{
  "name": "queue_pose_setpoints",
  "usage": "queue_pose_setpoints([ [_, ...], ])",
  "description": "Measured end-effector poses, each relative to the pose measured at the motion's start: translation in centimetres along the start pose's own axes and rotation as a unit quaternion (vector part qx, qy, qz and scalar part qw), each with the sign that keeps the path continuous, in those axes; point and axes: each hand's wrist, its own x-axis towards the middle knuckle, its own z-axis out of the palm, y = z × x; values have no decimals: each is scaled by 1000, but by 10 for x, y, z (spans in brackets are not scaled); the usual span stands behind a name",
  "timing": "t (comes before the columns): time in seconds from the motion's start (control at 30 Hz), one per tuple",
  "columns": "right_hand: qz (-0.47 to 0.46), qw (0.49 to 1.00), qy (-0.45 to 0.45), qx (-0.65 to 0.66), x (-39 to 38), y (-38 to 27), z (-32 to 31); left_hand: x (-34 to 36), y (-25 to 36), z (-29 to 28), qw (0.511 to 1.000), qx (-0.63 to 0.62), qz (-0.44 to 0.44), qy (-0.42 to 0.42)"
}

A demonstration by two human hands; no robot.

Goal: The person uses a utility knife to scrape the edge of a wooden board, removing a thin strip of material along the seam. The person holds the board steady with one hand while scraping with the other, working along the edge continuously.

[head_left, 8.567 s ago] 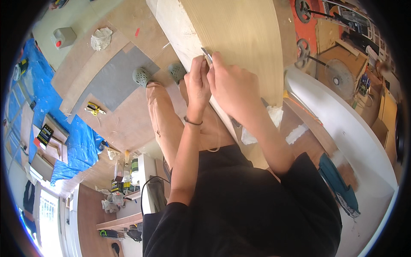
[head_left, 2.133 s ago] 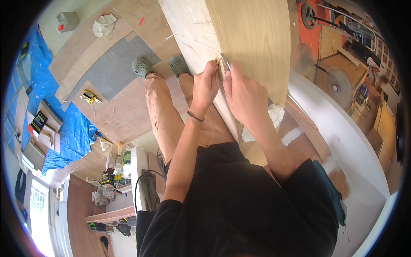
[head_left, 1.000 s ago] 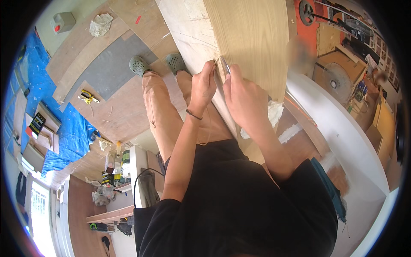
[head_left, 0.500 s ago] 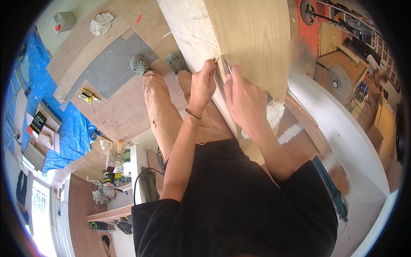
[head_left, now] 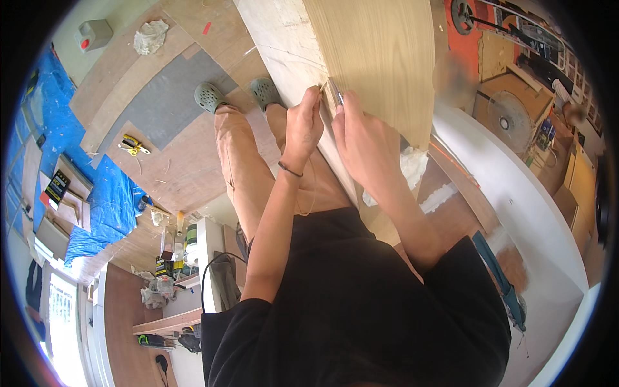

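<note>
A pale wood-grain panel (head_left: pixel 380 51) stands before me, joined along a corner to a lighter, marked board face (head_left: pixel 277 32). My right hand (head_left: pixel 367 142) grips a slim silver knife (head_left: pixel 339 97), its tip at the panel's edge. Just left of it, my left hand (head_left: pixel 303 129) is closed in a pinch on a thin pale strip (head_left: pixel 322 88) at that same corner. Most of the strip is hidden by the fingers, and the knife's handle lies inside my right hand.
Yellow-handled pliers (head_left: pixel 133 145) lie on the plywood floor at the left, near a grey sheet (head_left: pixel 174 90). Further off are a crumpled white bag (head_left: pixel 151 37), a jerrycan (head_left: pixel 94 35) and blue tarpaulin (head_left: pixel 109 219). A fan (head_left: pixel 506 115) and a curved white panel (head_left: pixel 516 174) stand right.
The knife and my right hand have shifted slightly left and toward me along the edge. My left hand has moved very little and keeps its pinch.
</note>
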Motion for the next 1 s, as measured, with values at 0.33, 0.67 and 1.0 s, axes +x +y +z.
queue_pose_setpoints([
  [0.33, 28, 998, -43, -36, 10, -8, -10, -6, 0, 12, 999, -8, -16, 35],
  [0.67, 19, 1000, -24, -6, -3, 0, -9, -16, -1, 9, 1000, 0, -4, 23],
  [1.0, -4, 999, 34, -6, -9, 2, 3, -13, 2, 4, 1000, 11, -20, -2],
])
